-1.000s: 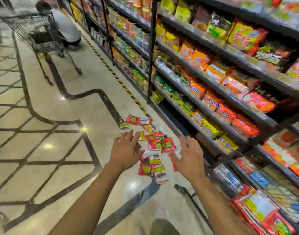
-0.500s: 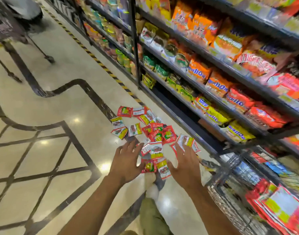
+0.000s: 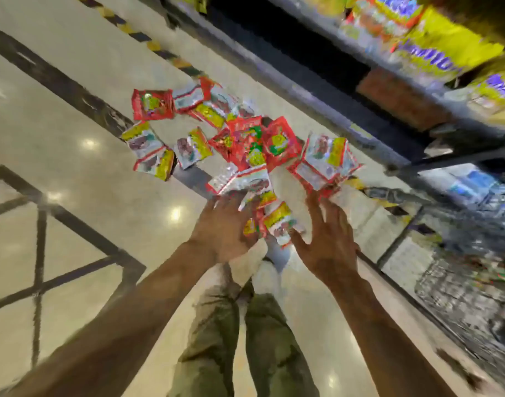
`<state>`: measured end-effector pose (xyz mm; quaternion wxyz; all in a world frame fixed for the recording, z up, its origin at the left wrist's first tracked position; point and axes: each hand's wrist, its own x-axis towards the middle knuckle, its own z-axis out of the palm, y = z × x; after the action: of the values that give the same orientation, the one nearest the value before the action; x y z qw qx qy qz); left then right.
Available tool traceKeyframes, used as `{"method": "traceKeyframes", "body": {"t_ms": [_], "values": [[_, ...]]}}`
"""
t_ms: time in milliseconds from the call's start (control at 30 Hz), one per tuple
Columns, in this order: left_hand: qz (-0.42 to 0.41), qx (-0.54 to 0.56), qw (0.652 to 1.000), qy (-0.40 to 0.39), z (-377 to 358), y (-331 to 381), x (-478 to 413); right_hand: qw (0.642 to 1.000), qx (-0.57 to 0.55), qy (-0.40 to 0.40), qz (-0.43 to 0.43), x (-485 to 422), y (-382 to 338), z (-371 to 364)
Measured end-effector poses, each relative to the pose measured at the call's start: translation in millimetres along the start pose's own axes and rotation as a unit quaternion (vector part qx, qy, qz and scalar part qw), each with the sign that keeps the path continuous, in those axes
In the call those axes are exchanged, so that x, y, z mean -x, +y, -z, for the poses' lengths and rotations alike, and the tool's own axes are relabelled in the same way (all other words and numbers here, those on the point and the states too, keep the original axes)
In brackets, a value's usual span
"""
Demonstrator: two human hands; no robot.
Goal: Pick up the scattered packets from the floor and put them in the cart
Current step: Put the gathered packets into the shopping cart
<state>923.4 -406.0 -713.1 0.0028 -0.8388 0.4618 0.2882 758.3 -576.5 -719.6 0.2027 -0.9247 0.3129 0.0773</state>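
Several small red, white and yellow packets (image 3: pixel 245 141) lie in a loose pile on the glossy floor beside the bottom shelf. My left hand (image 3: pixel 225 224) reaches down with straight fingers, its tips on the nearest white packet (image 3: pixel 242 181). My right hand (image 3: pixel 326 239) is spread open, fingertips at the edge of a packet (image 3: pixel 323 161) on the pile's right side. Another packet (image 3: pixel 280 224) lies between the two hands. The wire cart (image 3: pixel 460 276) stands at the right, partly cut off by the frame edge. The whole view is blurred by motion.
A dark shelf unit (image 3: pixel 389 90) with yellow snack bags (image 3: pixel 446 50) runs along the upper right, close behind the pile. Yellow-black floor tape (image 3: pixel 159 50) lines its base. My legs in green trousers (image 3: pixel 240 339) are below the hands.
The view has dropped much closer to the floor. Both hands have come down onto the near edge of the pile; the far cart and the other person are out of view.
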Motion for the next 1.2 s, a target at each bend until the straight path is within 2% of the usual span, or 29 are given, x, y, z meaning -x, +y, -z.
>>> {"method": "traceKeyframes", "body": {"t_ms": [267, 400, 500, 600, 667, 767, 867, 933, 1067, 1200], "values": [[-0.044, -0.022, 0.997, -0.054, -279, -85, -128, 0.997, 0.033, -0.066, -0.001, -58, 105, -275], [-0.039, 0.017, 0.996, -0.074, -378, -113, -165, 0.991, 0.031, -0.130, -0.009, -81, 146, -369], [-0.010, 0.017, 0.999, -0.049, -422, -114, -177, 0.990, 0.025, -0.136, -0.019, -91, 162, -411], [0.036, 0.040, 0.998, 0.017, -430, -109, -186, 0.991, 0.022, -0.115, -0.063, -98, 163, -428], [0.066, 0.051, 0.996, 0.026, -428, -109, -191, 0.991, 0.020, -0.088, -0.097, -103, 160, -431], [0.103, 0.116, 0.987, -0.048, -422, -115, -197, 0.984, 0.003, -0.093, -0.149, -107, 159, -430], [0.127, 0.184, 0.964, -0.142, -406, -121, -194, 0.970, -0.105, -0.116, -0.188, -105, 155, -422], [0.136, 0.235, 0.950, -0.156, -391, -123, -180, 0.956, -0.159, -0.127, -0.210, -100, 151, -410], [0.182, 0.358, 0.907, -0.129, -342, -126, -134, 0.925, -0.247, -0.126, -0.258, -80, 135, -356], [0.241, 0.514, 0.822, -0.050, -258, -119, -79, 0.887, -0.348, -0.091, -0.289, -52, 96, -265]]}}
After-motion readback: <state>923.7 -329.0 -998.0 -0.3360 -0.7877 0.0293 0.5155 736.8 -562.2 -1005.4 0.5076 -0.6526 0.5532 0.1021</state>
